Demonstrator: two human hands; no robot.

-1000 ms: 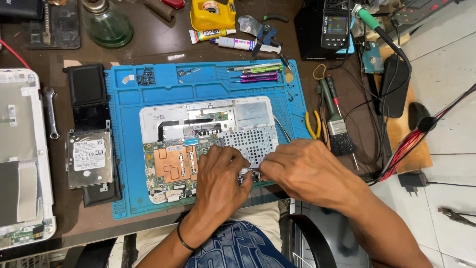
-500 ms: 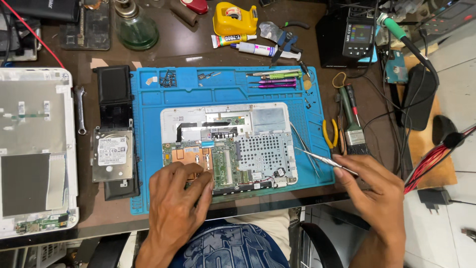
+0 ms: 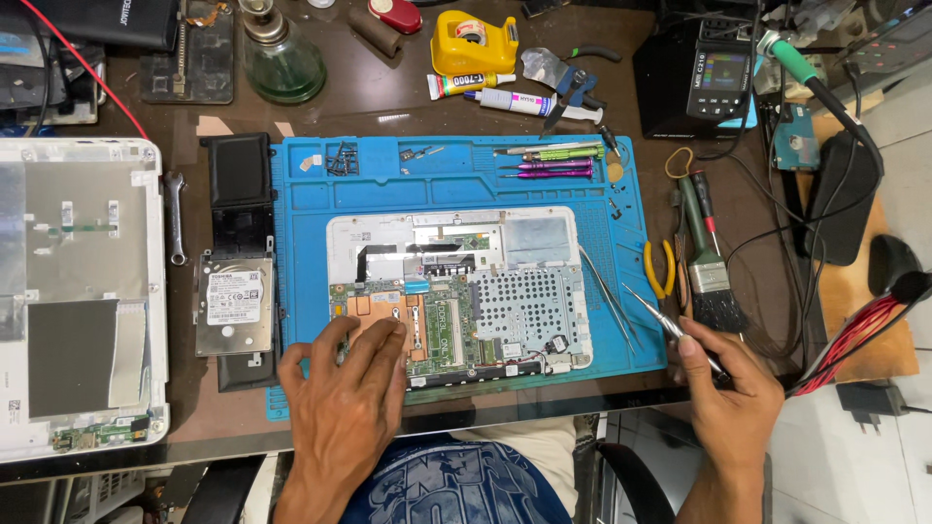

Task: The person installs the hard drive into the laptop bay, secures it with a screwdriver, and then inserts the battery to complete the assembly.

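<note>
An opened white laptop base with its green circuit board exposed lies on a blue work mat. My left hand rests flat on the board's lower left part, fingers spread over the copper-coloured area. My right hand is off the mat's right edge, holding a thin metal tool whose tip points up and left toward the mat. A pair of tweezers lies on the mat just right of the laptop.
A hard drive and black battery lie left of the mat, a white laptop cover further left. Screwdrivers and screws sit on the mat's top. A brush, yellow pliers, cables and a soldering station stand right.
My right hand has drawn away from the laptop to the right, off the mat, still holding the thin tool. My left hand has shifted left over the board.
</note>
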